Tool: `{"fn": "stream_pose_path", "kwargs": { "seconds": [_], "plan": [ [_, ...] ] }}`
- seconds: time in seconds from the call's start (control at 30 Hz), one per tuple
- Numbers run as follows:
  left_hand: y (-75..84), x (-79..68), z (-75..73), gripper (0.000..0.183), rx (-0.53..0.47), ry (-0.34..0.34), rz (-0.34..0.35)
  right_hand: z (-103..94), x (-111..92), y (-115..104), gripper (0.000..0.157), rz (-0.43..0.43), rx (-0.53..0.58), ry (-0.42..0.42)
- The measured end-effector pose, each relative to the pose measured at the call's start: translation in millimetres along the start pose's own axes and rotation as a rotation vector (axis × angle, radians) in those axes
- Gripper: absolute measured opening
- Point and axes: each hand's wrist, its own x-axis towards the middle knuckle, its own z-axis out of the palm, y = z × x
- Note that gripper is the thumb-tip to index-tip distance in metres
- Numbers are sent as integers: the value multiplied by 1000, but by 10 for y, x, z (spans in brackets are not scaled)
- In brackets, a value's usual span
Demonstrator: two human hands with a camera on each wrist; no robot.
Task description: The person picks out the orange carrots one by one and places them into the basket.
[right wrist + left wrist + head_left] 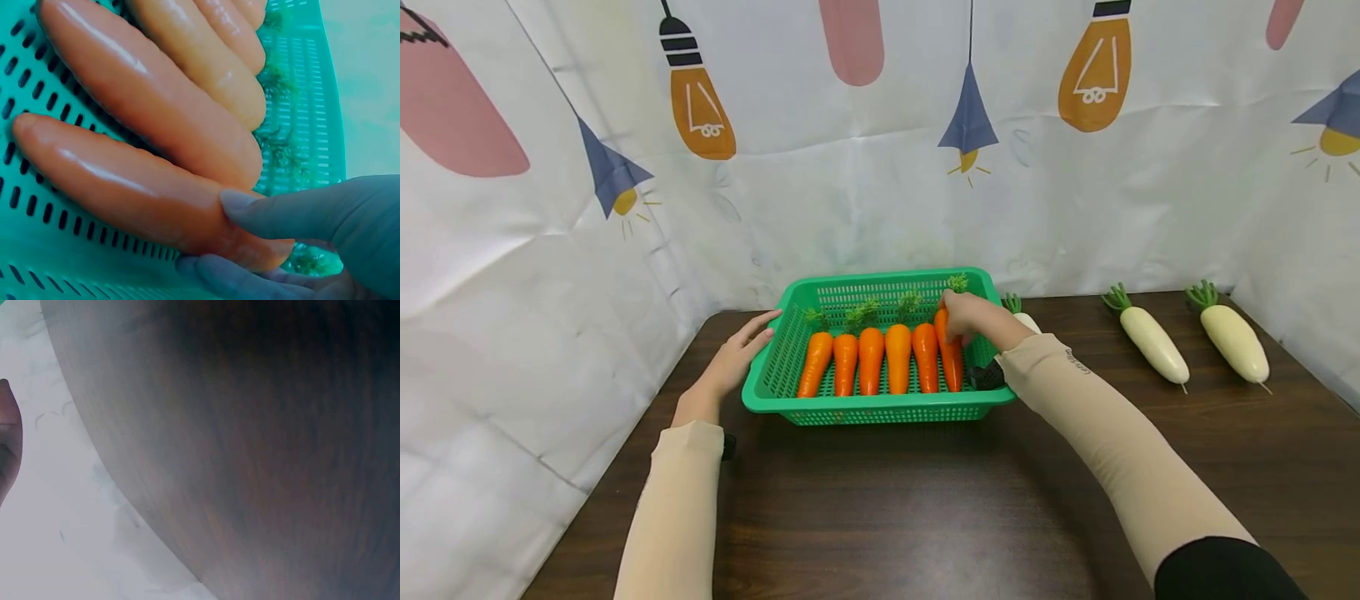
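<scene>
A green plastic basket point(880, 408) stands on the table with several orange carrots point(870, 358) laid side by side in it, leafy ends toward the back. My right hand point(976, 317) pinches the rightmost carrot point(137, 181) near its leafy end, thumb on top and fingers underneath, as the right wrist view shows. That carrot lies along the row, beside its neighbour point(162, 94). At the basket's left rim, my left hand point(730, 362) touches the edge with its fingers extended. Only a sliver of the left hand shows in the left wrist view.
To the right, two white radishes point(1153, 343) with green tops lie on the dark wooden table point(880, 508). Another white radish point(1026, 320) is partly hidden behind my right forearm. A white patterned cloth point(850, 208) hangs behind and along the left side.
</scene>
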Motion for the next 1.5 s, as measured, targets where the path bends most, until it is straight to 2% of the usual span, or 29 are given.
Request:
{"fn": "stream_pose_path", "kwargs": {
  "seconds": [0.13, 0.27, 0.57, 1.0, 1.2, 1.33, 1.5],
  "plan": [
    [17, 7, 1, 59, -4, -4, -1, -12, -17, 6, 67, -9, -33, -1],
    [26, 7, 0, 59, -6, -6, -8, -27, -15, 15, 67, -31, -77, -35],
    [10, 3, 9, 59, -22, -3, -12, -28, 14, 26, 66, -31, -81, -87],
    [25, 15, -12, 60, 3, -22, -12, -33, -15, -10, 65, -26, -148, -82],
    [62, 14, -41, 61, 20, -53, -17, -126, -91, -37, 65, -25, -184, -76],
    [84, 9, -79, 62, 40, -76, -16, -207, -155, -39, 64, -38, -177, -54],
    [112, 0, -128, 62, 111, -92, -25, -270, -256, -39, 57, -73, -139, -42]
  ]
}}
